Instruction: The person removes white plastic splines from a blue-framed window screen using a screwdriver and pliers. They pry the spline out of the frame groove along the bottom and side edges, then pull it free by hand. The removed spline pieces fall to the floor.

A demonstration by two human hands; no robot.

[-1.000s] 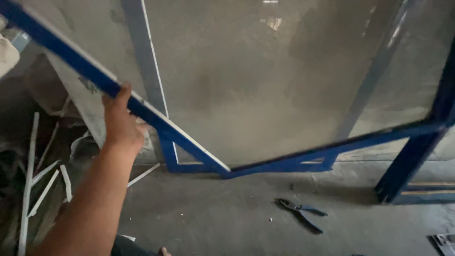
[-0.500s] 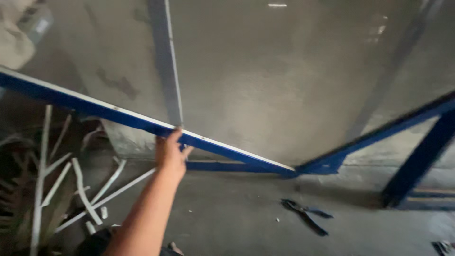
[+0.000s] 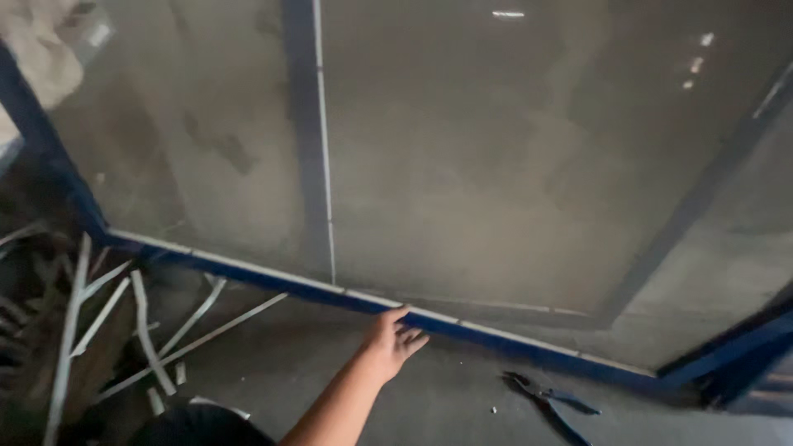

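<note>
A large blue metal frame point(image 3: 512, 343) with a glass pane point(image 3: 496, 165) leans tilted over a concrete floor. A white strip runs along the top of its lower bar. My left hand point(image 3: 390, 340) reaches up from the bottom centre and holds that lower bar loosely, thumb on the white strip and fingers along the bar's underside. My right hand is out of view. A second blue upright point(image 3: 45, 149) stands at the left edge.
Dark pliers point(image 3: 549, 400) lie on the floor at the lower right, just below the frame. Several loose white strips point(image 3: 140, 330) lie scattered at the lower left. Another blue frame piece point(image 3: 747, 355) sits at the right edge.
My left hand has slid down and right along the frame's bar, from the upper left part to near its middle. The view has dropped and the bar now lies flatter.
</note>
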